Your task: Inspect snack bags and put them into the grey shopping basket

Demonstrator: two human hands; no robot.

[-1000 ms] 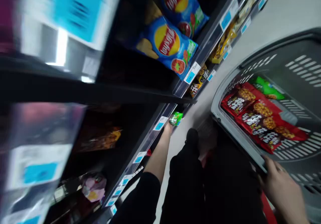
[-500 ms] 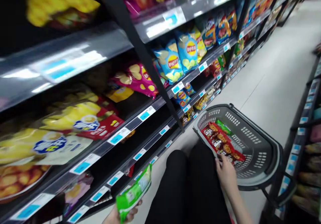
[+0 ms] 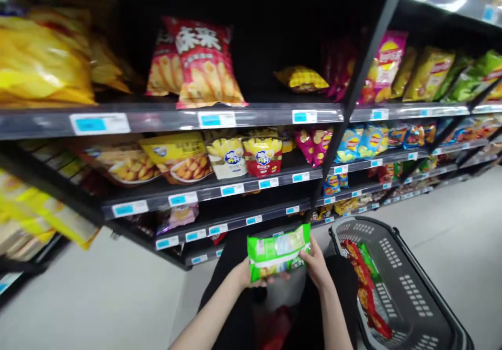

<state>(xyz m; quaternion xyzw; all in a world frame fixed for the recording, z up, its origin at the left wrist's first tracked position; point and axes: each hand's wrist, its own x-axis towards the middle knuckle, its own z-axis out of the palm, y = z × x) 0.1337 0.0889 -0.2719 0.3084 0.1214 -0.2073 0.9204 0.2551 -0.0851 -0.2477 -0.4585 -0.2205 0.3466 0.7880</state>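
Observation:
A green snack packet [image 3: 279, 251] with a white band is held level in front of my knees, its printed side facing me. My left hand [image 3: 251, 277] supports it from the left end and below, with fingers underneath. At its right end my right hand [image 3: 316, 263] grips it, thumb on the front. To the right of my legs stands a grey shopping basket [image 3: 411, 266]. Inside it lie red snack packets [image 3: 366, 292] and another green packet [image 3: 368, 260].
Black store shelves [image 3: 251, 182] with price labels run across in front of me. They bear red chip bags [image 3: 207, 62], a yellow bag [image 3: 43, 62], pouches [image 3: 262, 154] and blue chip bags [image 3: 371, 140]. Yellow packs [image 3: 39, 209] hang over the left edge. Pale floor [image 3: 98, 292] stretches along both sides.
My right hand has left the basket and now holds the packet along with my left. The packet has moved up and right to mid-view. My view has turned left toward the shelves.

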